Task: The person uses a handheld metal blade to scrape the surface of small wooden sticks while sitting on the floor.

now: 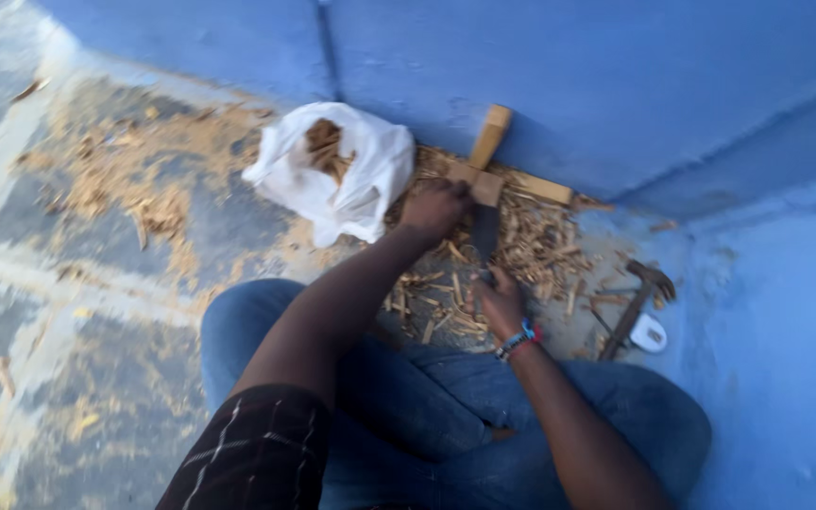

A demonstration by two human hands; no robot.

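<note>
Wood shavings [531, 247] litter the ground where the left hand [434, 208] is clenched around a pale wooden piece [485, 161] standing against the blue wall [606, 85]. Just below it, the right hand [501, 304] grasps the handle of a dark blade [485, 236] whose tip meets that wood; a white bag [370, 179] and hammer [637, 302] lie nearby

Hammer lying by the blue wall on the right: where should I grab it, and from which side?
Grip the hammer on its dark handle, near the lower end that points toward the knee. Its claw head lies at the far end close to the blue wall, so come from above and from the open left side. The right hand is nearest. A small white object lies beside the handle; avoid it.
</note>
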